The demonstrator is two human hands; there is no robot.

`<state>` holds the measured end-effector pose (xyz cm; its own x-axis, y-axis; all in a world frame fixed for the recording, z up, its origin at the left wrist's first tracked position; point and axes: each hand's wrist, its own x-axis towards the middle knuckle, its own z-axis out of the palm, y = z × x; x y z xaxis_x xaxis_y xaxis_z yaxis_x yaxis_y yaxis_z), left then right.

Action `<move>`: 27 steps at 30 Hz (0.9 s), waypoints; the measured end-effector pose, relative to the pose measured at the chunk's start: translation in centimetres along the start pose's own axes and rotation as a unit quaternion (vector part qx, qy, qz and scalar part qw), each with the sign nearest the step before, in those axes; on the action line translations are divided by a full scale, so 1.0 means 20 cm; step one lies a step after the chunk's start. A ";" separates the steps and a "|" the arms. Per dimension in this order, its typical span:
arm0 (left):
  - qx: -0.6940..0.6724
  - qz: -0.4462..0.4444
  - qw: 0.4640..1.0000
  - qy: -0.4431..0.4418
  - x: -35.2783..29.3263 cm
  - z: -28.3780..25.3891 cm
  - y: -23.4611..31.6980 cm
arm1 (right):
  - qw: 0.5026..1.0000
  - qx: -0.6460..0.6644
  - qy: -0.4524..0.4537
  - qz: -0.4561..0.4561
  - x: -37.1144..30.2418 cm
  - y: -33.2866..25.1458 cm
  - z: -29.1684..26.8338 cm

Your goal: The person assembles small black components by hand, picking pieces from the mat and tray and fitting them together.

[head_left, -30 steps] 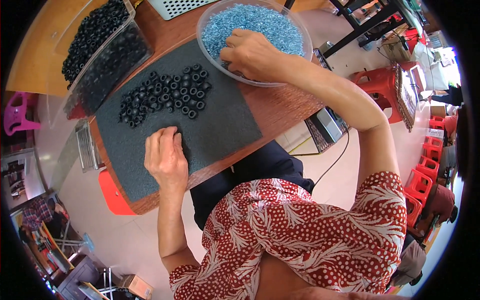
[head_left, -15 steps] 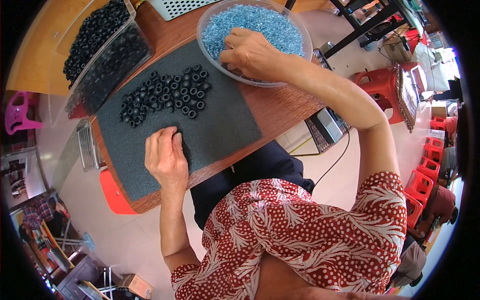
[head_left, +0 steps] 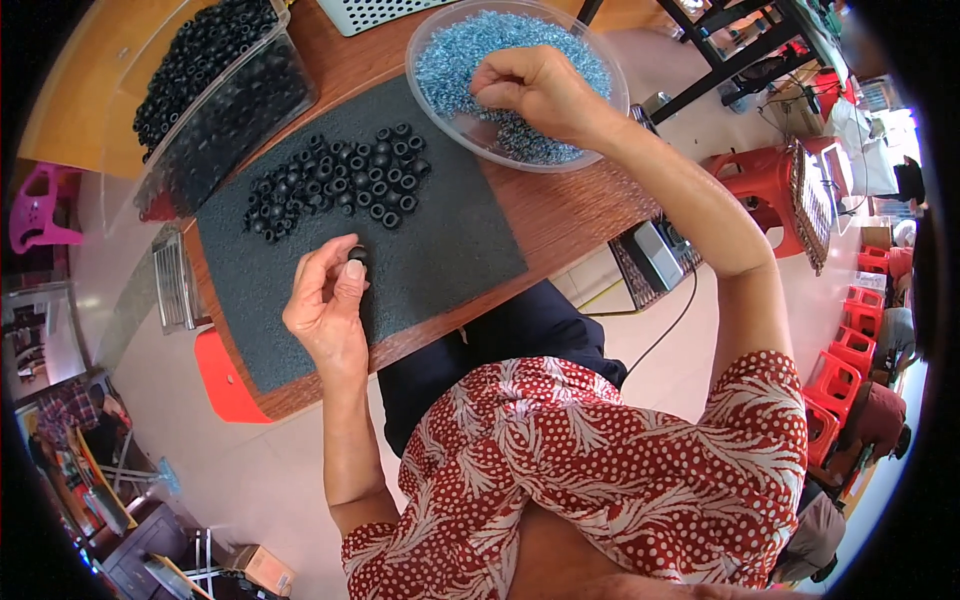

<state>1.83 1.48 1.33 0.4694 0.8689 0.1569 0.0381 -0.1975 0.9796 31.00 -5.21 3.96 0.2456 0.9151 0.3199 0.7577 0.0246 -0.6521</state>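
Observation:
Between the thumb and fingertips of my left hand (head_left: 328,312) is a small black bead (head_left: 358,256), held just above the dark grey mat (head_left: 450,250). A loose group of the same round, holed black beads (head_left: 340,180) lies beyond it on the mat. Over the round clear tub (head_left: 618,110) of small shiny light-blue pieces (head_left: 460,62), my right hand (head_left: 535,92) is closed in a pinch. What its fingertips hold, if anything, is too small to make out.
A clear bin (head_left: 290,85) heaped with black beads stands at the far left of the brown table (head_left: 560,215). Behind is a pale perforated tray (head_left: 375,10). Red stools (head_left: 760,175) stand to the right, and seated people (head_left: 880,420) are at the far right.
My right hand has lifted off the blue pieces and shifted slightly right. My left hand has turned and its fingers have parted, so the black bead between them now shows.

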 end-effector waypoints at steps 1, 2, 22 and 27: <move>-0.015 -0.004 1.000 -0.015 0.00 0.00 0.00 | 1.000 0.018 0.006 0.020 0.00 0.00 0.00; -0.015 -0.005 1.000 -0.014 0.00 0.00 -0.01 | 0.999 0.036 0.012 0.039 0.00 -0.01 0.00; -0.152 -0.142 0.978 -0.024 0.01 0.07 0.07 | 0.996 -0.025 0.027 0.079 -0.03 -0.17 0.01; -0.364 -0.209 0.907 -0.034 0.02 0.05 0.10 | 0.984 0.177 -0.005 0.029 -0.10 -0.38 0.14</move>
<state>2.99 0.96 3.12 0.6019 0.7646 -0.2305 -0.3571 0.5158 0.7787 23.01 -6.07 6.41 0.2739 0.9231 0.2699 0.4852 0.1097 -0.8675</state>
